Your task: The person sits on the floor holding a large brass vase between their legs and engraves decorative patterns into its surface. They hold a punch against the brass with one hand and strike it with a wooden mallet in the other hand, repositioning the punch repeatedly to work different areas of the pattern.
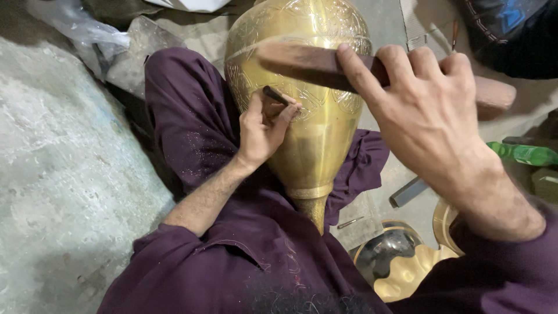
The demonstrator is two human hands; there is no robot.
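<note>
Brass vase (314,116) lies across the person's lap on purple cloth (192,116), long axis running away from the body, narrow neck toward the lap, wide engraved body far end. Left hand (264,131) pinches a small dark chisel (276,96) between fingers and thumb, tip touching the engraved band on the vase's left-centre face; chisel tilts up and left from the tip. Right hand (424,110) clenched around a wooden mallet (314,64), held crosswise above the vase, its left end just above and near the chisel's top, not clearly touching. So the left hand is on the vase, the right hovers over it, with the chisel head between mallet and metal. No worktop: the person sits on the floor, grey rough concrete (64,174) to the left. A green bottle (523,154), a metal bar (410,192) and more brass pieces (407,267) lie lower right; crumpled plastic (75,26) upper left. Cramped, dim workshop corner.
</note>
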